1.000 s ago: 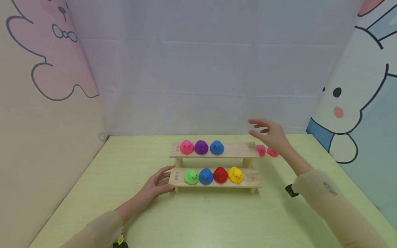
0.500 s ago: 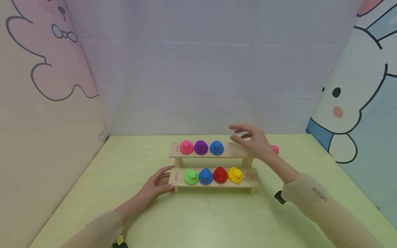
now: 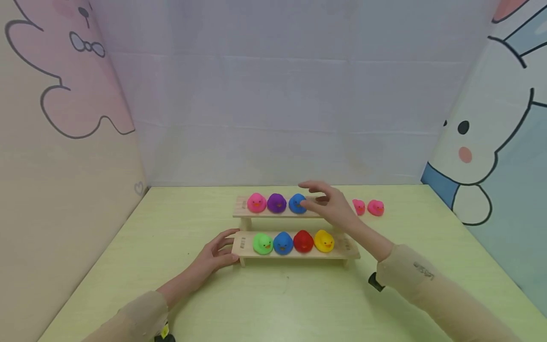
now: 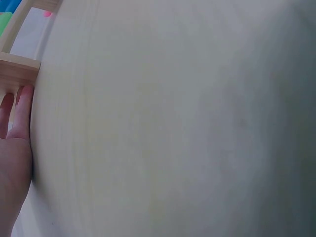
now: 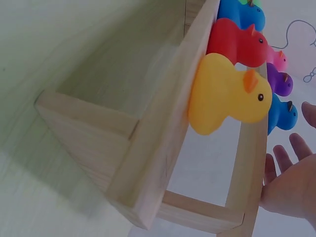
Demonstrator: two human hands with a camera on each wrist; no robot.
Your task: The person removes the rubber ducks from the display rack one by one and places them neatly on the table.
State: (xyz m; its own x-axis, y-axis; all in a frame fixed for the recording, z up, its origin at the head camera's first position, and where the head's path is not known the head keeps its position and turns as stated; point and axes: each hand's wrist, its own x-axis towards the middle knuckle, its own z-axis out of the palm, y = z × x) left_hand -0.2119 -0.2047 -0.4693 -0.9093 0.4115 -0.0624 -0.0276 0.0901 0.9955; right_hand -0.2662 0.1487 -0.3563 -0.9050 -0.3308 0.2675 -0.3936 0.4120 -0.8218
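A two-step wooden stand bears rubber ducks on both boards. On its upper board are a pink duck, a purple duck and a blue duck. My right hand is over the upper board, fingers spread, its thumb overlapping that blue duck in the head view; the right wrist view shows a gap between fingers and duck. My left hand rests at the lower board's left end, its extended fingers touching the wood.
The lower board carries a green duck, another blue duck, a red duck and a yellow duck. Two pink ducks sit on the table right of the stand. Printed cloth walls enclose the table.
My right hand has moved left and down, from right of the upper board to the blue duck on it. The left hand and the ducks have stayed in place.
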